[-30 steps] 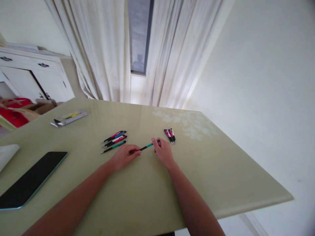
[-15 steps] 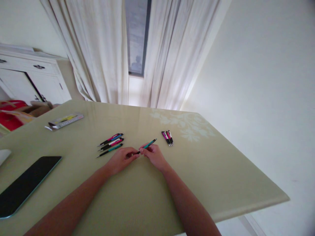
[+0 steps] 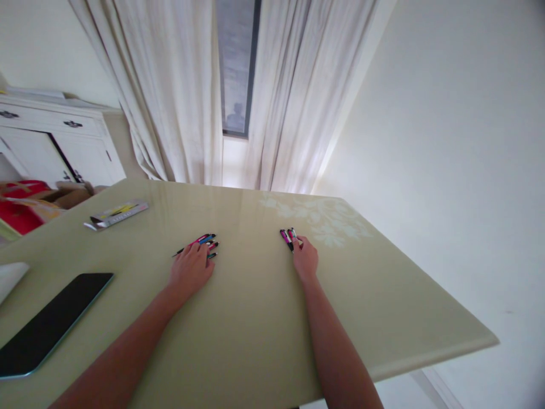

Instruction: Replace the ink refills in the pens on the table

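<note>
My left hand (image 3: 191, 266) lies over several click pens on the table, its fingers stretched across their barrels and the thumb apart. A pink-and-black pen (image 3: 184, 250) shows beyond the fingers, beside a blue pen (image 3: 207, 239). The end of a teal pen (image 3: 212, 255) sticks out near the thumb. My right hand (image 3: 305, 258) is closed at the right-hand group, thumb and fingers pinched around a pen that is mostly hidden. Just left of its fingertips lie a purple-and-black pen (image 3: 286, 239) and a pink-and-white pen (image 3: 292, 232).
The pale green table (image 3: 251, 318) carries a dark tablet-like slab (image 3: 55, 324) at the left and an opened small box (image 3: 119, 215) behind it. A white object (image 3: 11, 278) sits at the left edge. Curtains (image 3: 170, 96) and a white cabinet (image 3: 55, 133) stand beyond.
My hands have moved apart from the middle, where they held a teal pen. The left went onto the left pens, the right to the right group. The teal pen they held is no longer clearly visible.
</note>
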`<state>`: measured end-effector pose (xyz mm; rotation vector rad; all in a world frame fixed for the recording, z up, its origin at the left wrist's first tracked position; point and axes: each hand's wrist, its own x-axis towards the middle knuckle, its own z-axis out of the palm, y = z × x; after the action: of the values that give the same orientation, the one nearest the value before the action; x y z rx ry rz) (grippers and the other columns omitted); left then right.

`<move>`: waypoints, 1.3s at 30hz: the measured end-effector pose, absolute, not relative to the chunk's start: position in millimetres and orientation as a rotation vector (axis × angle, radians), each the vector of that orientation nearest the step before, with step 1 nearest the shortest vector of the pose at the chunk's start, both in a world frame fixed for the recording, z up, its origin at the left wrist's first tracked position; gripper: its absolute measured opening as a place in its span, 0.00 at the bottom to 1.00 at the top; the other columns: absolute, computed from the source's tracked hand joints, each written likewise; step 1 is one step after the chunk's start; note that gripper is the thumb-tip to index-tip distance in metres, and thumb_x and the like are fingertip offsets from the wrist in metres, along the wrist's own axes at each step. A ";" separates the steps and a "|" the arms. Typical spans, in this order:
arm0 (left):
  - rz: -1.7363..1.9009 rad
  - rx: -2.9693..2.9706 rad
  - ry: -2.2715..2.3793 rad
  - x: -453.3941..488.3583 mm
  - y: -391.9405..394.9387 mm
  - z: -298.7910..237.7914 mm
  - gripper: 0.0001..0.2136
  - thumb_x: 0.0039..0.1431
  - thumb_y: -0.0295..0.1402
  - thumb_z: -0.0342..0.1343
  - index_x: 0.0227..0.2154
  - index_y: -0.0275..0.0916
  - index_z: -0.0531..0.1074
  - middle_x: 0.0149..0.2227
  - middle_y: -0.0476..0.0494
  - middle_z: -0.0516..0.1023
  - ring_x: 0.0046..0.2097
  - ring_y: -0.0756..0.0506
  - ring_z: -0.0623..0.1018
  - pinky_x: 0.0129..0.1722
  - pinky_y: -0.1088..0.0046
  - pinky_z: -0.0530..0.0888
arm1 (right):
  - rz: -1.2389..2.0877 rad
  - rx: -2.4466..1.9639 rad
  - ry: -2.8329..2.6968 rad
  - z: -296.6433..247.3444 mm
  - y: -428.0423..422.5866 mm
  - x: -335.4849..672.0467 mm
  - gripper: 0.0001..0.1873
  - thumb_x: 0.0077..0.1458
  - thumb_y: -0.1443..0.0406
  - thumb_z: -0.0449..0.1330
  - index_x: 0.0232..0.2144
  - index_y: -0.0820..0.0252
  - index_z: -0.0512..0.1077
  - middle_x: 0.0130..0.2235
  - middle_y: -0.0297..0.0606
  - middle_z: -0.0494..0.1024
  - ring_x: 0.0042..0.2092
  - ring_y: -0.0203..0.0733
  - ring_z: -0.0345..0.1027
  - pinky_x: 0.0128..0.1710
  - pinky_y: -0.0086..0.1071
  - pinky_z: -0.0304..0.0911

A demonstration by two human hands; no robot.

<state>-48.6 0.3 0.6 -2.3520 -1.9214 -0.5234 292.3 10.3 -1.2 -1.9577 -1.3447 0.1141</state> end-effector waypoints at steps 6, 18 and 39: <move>-0.775 -2.746 -1.581 -34.3 2.9 -8.5 0.13 0.67 0.30 0.47 0.44 0.39 0.77 0.46 0.36 0.78 0.53 0.36 0.75 0.57 0.54 0.69 | -0.069 -1.995 -1.388 -1.9 11.5 291.8 0.17 0.67 0.60 0.52 0.48 0.61 0.76 0.44 0.49 0.79 0.44 0.50 0.71 0.43 0.36 0.59; -1.173 -2.991 -1.148 -15.7 -7.8 -6.8 0.13 0.73 0.40 0.46 0.47 0.43 0.75 0.42 0.44 0.76 0.44 0.45 0.77 0.47 0.68 0.73 | 0.571 -1.071 -2.035 11.6 -20.6 203.9 0.14 0.66 0.56 0.59 0.42 0.57 0.78 0.36 0.37 0.78 0.35 0.38 0.69 0.37 0.29 0.61; -1.382 -2.790 -1.458 -26.2 -0.3 1.4 0.24 0.73 0.46 0.42 0.28 0.40 0.75 0.31 0.44 0.75 0.36 0.43 0.74 0.41 0.65 0.70 | 0.680 -1.167 -1.909 6.2 -8.3 221.1 0.11 0.61 0.56 0.65 0.35 0.56 0.83 0.29 0.35 0.76 0.31 0.36 0.66 0.31 0.29 0.56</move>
<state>-26.2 -0.3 1.4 -2.7901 -1.4577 -1.3822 221.1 -8.3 6.2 -1.1674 -1.9091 0.6801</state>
